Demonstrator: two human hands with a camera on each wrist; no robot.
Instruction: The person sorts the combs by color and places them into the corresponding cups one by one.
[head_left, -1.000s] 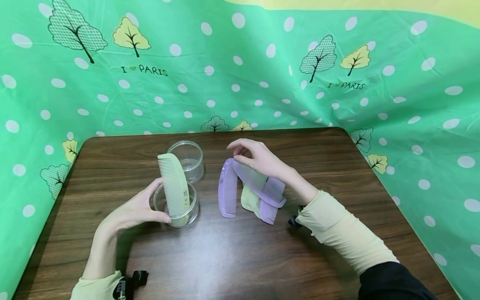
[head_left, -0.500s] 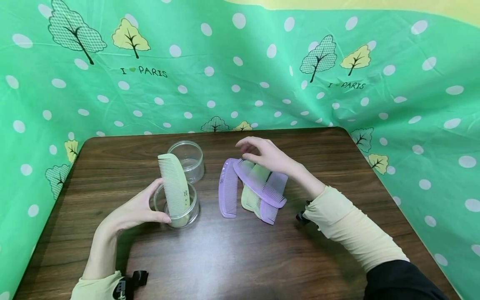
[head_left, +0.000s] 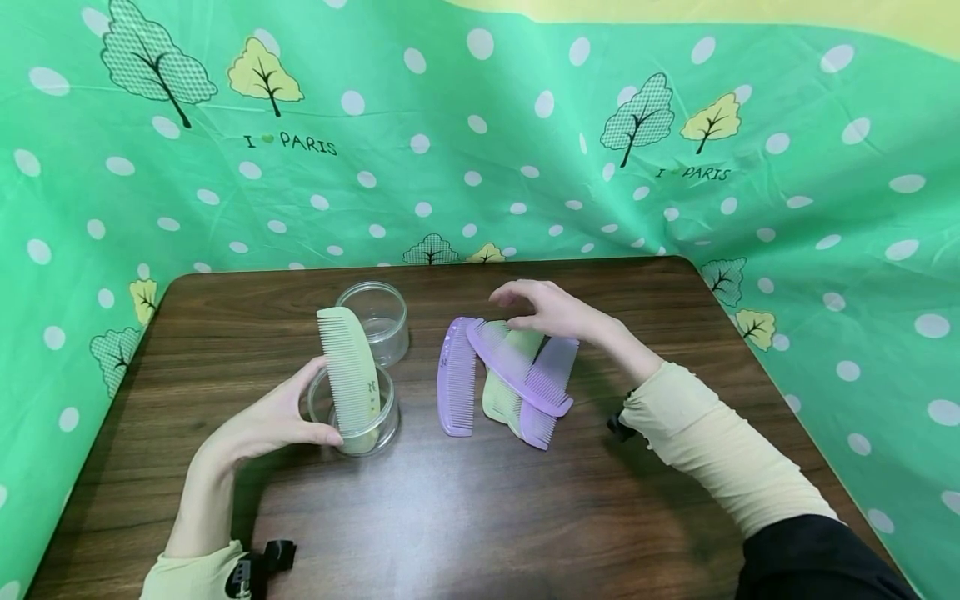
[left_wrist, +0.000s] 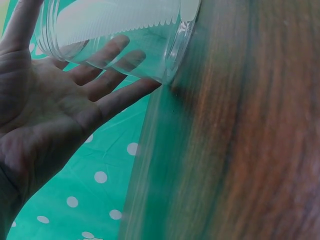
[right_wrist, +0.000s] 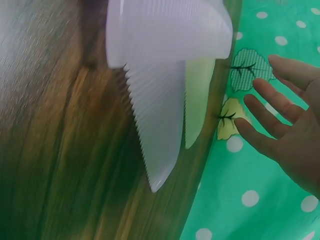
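Observation:
My left hand (head_left: 273, 417) grips a clear round jar (head_left: 387, 427), thumb at its near side and fingers round the far side. A pale green comb (head_left: 348, 367) stands tilted in that jar, teeth facing left. In the left wrist view the fingers curve behind the jar's wall (left_wrist: 150, 62). My right hand (head_left: 551, 310) hovers over the back of a comb pile, fingers loosely bent and holding nothing. A purple comb (head_left: 504, 360) lies on top, crossing a green comb (head_left: 495, 396) and another purple comb (head_left: 538, 427). A separate purple comb (head_left: 454, 383) lies just left of them.
A second clear jar (head_left: 388, 333) stands right behind the gripped one. Everything sits on a dark wooden table (head_left: 450, 517). A green polka-dot cloth (head_left: 465, 142) hangs behind it and along its sides.
My right hand has drawn away to the right across the pile, uncovering more of the green comb and the purple comb on top. The left hand, jar and its comb stay put.

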